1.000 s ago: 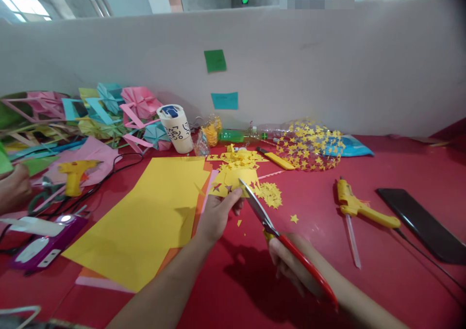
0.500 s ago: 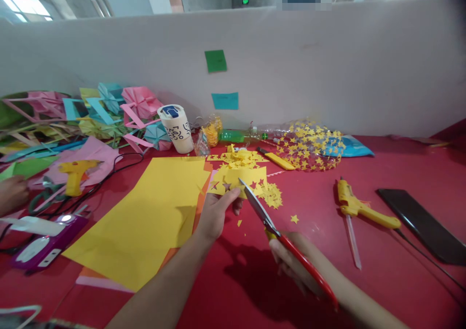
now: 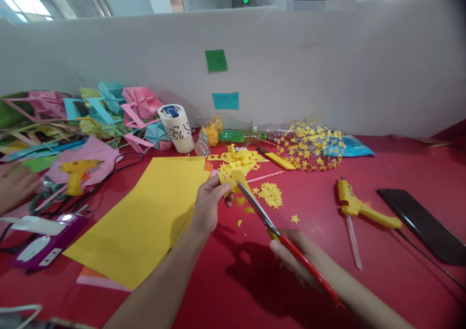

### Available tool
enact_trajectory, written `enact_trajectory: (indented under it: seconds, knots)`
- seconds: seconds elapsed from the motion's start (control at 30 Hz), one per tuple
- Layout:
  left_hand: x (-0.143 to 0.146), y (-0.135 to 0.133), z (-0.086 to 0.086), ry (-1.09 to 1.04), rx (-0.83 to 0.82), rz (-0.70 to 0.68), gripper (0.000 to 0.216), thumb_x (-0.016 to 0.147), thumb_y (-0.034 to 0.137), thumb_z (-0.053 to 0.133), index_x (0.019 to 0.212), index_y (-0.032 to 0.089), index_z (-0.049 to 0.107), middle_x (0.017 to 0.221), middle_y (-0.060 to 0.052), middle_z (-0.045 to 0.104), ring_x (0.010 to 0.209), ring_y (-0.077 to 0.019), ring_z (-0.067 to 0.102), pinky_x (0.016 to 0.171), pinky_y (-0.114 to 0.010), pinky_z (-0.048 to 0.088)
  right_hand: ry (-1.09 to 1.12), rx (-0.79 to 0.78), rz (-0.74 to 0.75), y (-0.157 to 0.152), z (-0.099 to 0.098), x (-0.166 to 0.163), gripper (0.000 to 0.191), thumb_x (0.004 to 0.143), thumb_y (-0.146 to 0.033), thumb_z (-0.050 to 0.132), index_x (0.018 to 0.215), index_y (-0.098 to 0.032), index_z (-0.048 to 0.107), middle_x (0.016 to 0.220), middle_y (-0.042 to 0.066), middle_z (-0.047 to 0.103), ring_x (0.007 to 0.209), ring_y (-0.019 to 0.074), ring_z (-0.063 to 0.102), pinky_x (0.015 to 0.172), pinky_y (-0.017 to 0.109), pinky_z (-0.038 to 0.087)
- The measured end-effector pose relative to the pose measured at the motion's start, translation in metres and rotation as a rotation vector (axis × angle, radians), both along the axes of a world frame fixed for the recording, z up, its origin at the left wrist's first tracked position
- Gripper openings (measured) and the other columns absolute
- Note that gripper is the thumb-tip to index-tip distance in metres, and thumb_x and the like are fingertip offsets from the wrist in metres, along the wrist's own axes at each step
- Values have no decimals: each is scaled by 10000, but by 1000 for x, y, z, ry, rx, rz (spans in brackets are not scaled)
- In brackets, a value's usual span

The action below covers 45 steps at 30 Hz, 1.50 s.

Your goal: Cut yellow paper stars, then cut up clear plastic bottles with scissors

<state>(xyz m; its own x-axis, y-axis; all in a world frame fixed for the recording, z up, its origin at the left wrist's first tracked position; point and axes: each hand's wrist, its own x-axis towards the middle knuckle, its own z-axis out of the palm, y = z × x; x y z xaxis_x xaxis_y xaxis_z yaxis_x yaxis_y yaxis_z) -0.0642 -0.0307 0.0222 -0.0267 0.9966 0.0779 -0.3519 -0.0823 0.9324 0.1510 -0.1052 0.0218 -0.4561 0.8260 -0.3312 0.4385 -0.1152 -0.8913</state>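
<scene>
My left hand (image 3: 207,205) pinches a small yellow paper piece (image 3: 235,179) above the red table (image 3: 382,280). My right hand (image 3: 296,258) grips red-handled scissors (image 3: 287,244), whose blades point up-left and meet the yellow piece at its lower edge. A little heap of cut yellow stars (image 3: 271,194) lies just right of the blades, with one single star (image 3: 294,218) nearer me. A large yellow sheet (image 3: 149,217) lies under my left forearm.
A yellow glue gun (image 3: 358,207) and a black flat object (image 3: 422,224) lie to the right. A star-covered clear bag (image 3: 309,147), a cutter (image 3: 274,159) and a paper cup (image 3: 177,127) stand behind. Another person's hand (image 3: 14,186), a second glue gun (image 3: 74,173) and paper pinwheels (image 3: 120,110) are left.
The yellow piece in my left hand has turned and looks smaller and folded now. My left hand rose slightly. Small yellow scraps dropped beneath the blades. The other person's hand shifted at the left.
</scene>
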Motion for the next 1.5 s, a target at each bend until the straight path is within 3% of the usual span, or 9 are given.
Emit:
enact_trajectory:
  seconds: [0.23,0.5,0.8,1.07,1.5]
  knots:
    - [-4,0,-2,69,9,-54,83,753,221,640,700,162,667,556,34,549,482,-62,470,422,-164,370,-49,-3,7,3,-1,2,579,860,-757,454,676,-212,381,560,-45,427,446,70,355,404,201,249]
    - [1,-1,-1,85,-58,-162,189,760,315,695,687,143,666,579,4,595,499,-78,514,440,-182,398,21,-61,-79,1,-4,-3,571,859,-745,468,663,-213,397,519,-60,419,409,58,336,401,201,262]
    - [-1,0,-1,101,-13,-57,177,819,275,644,686,159,630,590,30,582,504,-67,519,482,-186,420,-15,-38,-9,2,-2,-1,561,888,-729,447,679,-210,397,550,-45,458,410,56,360,387,192,264]
    - [-2,0,-1,129,29,-53,172,806,246,633,657,164,607,582,30,561,513,-74,506,481,-191,413,0,-24,47,0,2,1,591,899,-753,375,711,-195,433,587,-40,459,433,59,366,399,192,259]
    - [-4,1,-3,167,30,-66,157,808,254,625,679,165,624,599,22,566,521,-79,499,477,-193,407,26,-59,41,3,3,2,593,879,-762,406,701,-196,429,579,-42,457,426,55,358,390,190,262]
